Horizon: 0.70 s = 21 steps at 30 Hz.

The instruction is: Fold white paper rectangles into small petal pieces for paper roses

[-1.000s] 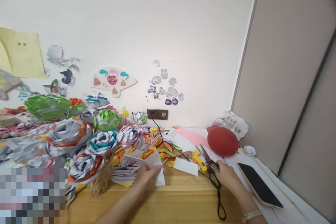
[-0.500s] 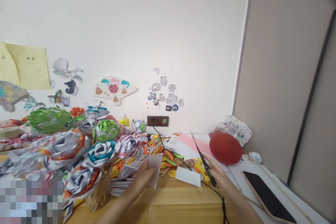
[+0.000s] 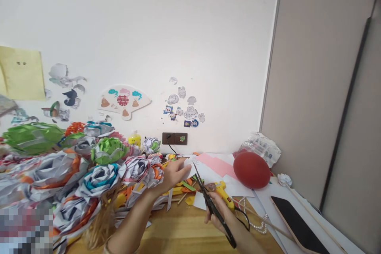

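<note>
My left hand point(image 3: 175, 172) is closed on a piece of white paper point(image 3: 188, 162), which shows only in part past the fingertips. My right hand point(image 3: 218, 208) grips dark scissors point(image 3: 200, 180), their blades pointing up and away toward that paper. Whether the blades touch it, I cannot tell. Under the blades lies another white paper piece point(image 3: 199, 201), partly covered by my right hand. Just beyond the right hand rests a yellow glue gun point(image 3: 224, 195) with a black cord.
Folded paper flowers point(image 3: 98, 180) crowd the left side. Orange and green paper strips point(image 3: 188, 185) lie mid-table. To the right are a red balloon point(image 3: 251, 170), a bead string point(image 3: 262, 228), a phone point(image 3: 299, 224) and thin sticks. A wall socket point(image 3: 175, 138) has a plug in it.
My left hand has moved away from me and slightly right with the paper. The scissors in my right hand have swung left and come nearer the left hand. The view has turned slightly right.
</note>
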Motion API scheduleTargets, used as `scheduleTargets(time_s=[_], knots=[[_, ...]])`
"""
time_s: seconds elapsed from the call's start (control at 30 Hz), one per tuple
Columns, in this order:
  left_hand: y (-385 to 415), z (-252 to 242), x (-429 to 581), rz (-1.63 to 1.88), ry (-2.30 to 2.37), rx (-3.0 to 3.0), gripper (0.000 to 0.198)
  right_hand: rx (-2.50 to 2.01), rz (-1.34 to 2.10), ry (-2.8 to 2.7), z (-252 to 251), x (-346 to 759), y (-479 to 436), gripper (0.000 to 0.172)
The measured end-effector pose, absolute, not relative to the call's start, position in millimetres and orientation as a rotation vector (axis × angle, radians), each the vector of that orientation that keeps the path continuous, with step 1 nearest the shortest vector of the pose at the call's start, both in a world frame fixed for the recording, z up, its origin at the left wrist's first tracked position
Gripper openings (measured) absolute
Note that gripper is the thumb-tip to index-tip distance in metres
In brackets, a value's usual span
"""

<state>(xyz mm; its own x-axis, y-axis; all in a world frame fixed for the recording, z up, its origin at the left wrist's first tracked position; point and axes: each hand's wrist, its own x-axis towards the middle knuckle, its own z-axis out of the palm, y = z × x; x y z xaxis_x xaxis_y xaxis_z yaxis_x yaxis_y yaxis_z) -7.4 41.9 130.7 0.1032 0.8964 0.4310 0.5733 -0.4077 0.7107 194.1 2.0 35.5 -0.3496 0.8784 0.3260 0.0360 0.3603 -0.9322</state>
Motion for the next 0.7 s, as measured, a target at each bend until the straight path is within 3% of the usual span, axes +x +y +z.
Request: scheduleTargets(time_s=[0.2,0.47,0.7], knots=[[34,135,-6,1.019,1.442,2.149,0.028,-0.802,1.154,-1.749,43,191,-6,0.041],[30,138,-4,0.909,1.453,2.253,0.028,-0.692,1.106,-1.874,15,194,15,0.053],[36,131,-8,0.885,1.486,2.327,0.03,-0.762,1.111,-1.853,38,191,-4,0.053]])
